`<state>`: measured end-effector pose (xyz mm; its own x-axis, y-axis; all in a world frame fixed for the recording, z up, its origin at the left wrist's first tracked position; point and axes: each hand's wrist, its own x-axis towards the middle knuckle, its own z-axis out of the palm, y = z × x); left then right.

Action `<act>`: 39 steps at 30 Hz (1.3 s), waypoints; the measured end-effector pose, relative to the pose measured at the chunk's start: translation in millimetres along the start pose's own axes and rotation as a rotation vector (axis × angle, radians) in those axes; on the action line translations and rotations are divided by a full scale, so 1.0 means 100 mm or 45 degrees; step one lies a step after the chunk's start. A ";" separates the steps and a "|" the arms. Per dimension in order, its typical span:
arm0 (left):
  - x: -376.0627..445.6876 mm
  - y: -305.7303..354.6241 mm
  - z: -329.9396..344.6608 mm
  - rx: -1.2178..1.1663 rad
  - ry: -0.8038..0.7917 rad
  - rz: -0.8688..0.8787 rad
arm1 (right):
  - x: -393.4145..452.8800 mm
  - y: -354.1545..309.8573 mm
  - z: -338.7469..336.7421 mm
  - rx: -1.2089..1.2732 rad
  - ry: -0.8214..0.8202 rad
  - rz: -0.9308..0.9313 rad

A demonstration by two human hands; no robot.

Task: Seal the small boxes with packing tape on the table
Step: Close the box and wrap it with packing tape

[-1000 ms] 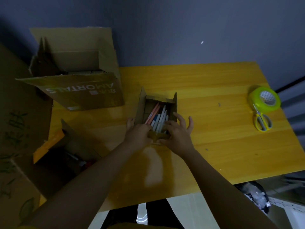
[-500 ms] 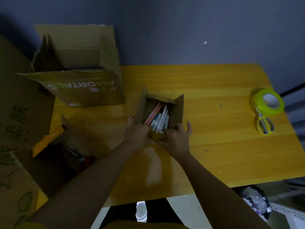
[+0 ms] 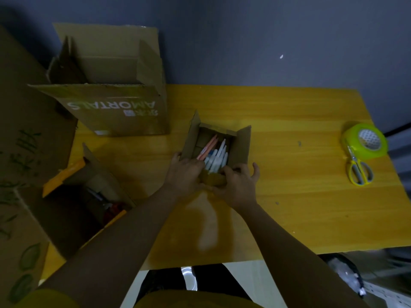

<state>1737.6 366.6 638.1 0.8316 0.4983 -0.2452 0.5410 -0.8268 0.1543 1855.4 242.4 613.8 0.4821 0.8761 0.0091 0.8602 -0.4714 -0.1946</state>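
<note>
Both hands grip the near flap of the small box (image 3: 216,147): the left hand (image 3: 185,173) curls over its near-left corner, and the right hand (image 3: 238,185) pinches the flap's right part with fingers bent and thumb splayed. The small box stands open at the table (image 3: 289,196) centre, side flaps raised, pens (image 3: 214,155) lying inside. At far left stands a large open carton (image 3: 115,103); at the right edge, well apart, a tape roll (image 3: 364,142) touches yellow scissors (image 3: 359,171).
</note>
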 end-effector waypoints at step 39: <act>-0.18 0.22 -0.07 -0.786 0.143 -0.374 | 0.07 0.15 -0.27 0.680 -0.176 0.042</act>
<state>1735.2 340.8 652.8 0.6297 0.7304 -0.2644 0.6903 -0.3701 0.6216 1875.7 238.6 637.7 0.4499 0.8840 -0.1270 0.6238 -0.4128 -0.6637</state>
